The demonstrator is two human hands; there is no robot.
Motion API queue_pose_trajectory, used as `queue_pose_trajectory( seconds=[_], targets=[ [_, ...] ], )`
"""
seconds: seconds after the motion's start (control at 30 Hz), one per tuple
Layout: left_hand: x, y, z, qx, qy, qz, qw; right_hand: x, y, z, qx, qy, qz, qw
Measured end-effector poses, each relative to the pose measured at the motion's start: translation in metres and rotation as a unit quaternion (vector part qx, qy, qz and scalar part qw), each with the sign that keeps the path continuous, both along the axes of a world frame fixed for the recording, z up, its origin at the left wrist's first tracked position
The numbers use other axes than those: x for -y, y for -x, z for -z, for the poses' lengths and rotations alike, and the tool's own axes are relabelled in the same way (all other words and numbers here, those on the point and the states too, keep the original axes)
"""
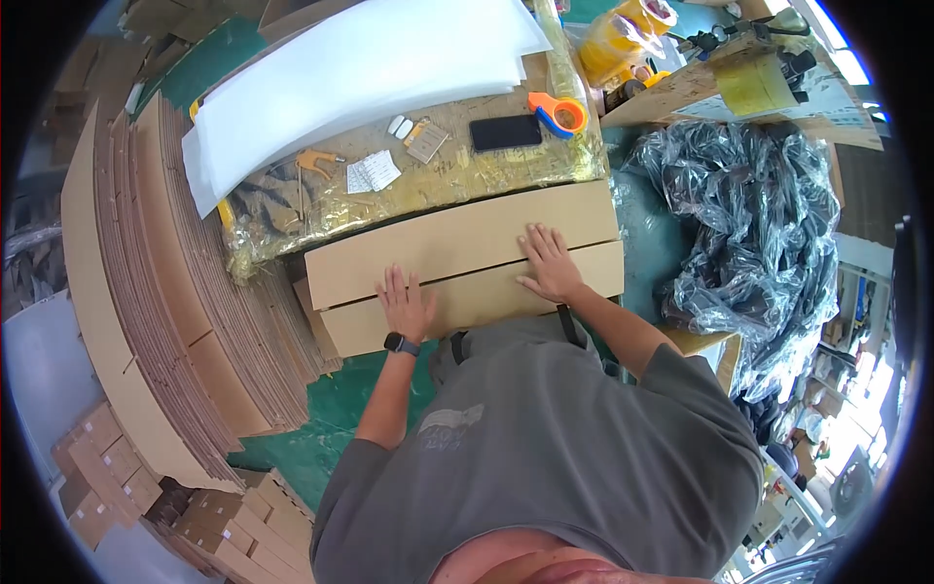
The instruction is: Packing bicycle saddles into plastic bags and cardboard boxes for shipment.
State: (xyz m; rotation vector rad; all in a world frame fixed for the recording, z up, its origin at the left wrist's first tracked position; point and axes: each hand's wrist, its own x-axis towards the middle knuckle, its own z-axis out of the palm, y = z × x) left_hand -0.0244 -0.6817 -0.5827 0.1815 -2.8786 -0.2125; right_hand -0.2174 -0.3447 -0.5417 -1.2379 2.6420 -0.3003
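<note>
Green matting covers the worktop (336,409), and right at its near edge both hands are down flat on a folded cardboard box (467,243). Left hand (407,304): fingers (394,282) spread, released, gripping nothing, palm pressing the nearer flap just below the seam. Right hand (551,265): same story, fingers (535,238) splayed and open, lying across the seam itself, tips reaching onto the farther flap.

That seam is the line to watch. It runs left to right across the person's body, rising slightly toward the right, and the box's long axis runs with it. So the box lies directly under and ahead of both sets of fingers, its length stretching out sideways past each hand. The right hand sits farther up the box, the left closer to the body; the left end of the box reaches well beyond the left hand, while the right end is near the right hand.

Moving outward: beyond the box, a crinkled gold foil sheet (409,190) carrying a black phone (505,132), an orange tape dispenser (558,113) and white foam sheets (360,78). Left, a tall stack of flat cardboard (175,292). Right, a heap of black plastic bags (749,224).
</note>
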Motion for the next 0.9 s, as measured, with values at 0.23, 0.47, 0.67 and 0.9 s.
queue_pose_trajectory(
  seconds=[0.23, 0.47, 0.67, 0.9],
  targets=[
    [0.006, 0.042, 0.019, 0.183, -0.056, 0.027, 0.981, 0.036, 0.152, 0.012, -0.121, 0.228, 0.201, 0.945],
    [0.023, 0.122, -0.022, 0.323, -0.080, 0.043, 0.942, 0.043, 0.268, -0.018, -0.089, 0.104, 0.203, 0.970],
    [0.004, 0.112, -0.035, 0.279, -0.016, 0.059, 0.958, 0.020, 0.113, -0.053, 0.181, 0.367, 0.337, 0.848],
    [-0.029, 0.026, -0.067, 0.204, -0.087, 0.043, 0.974, 0.192, 0.110, -0.017, 0.290, -0.085, 0.211, 0.930]
  ],
)
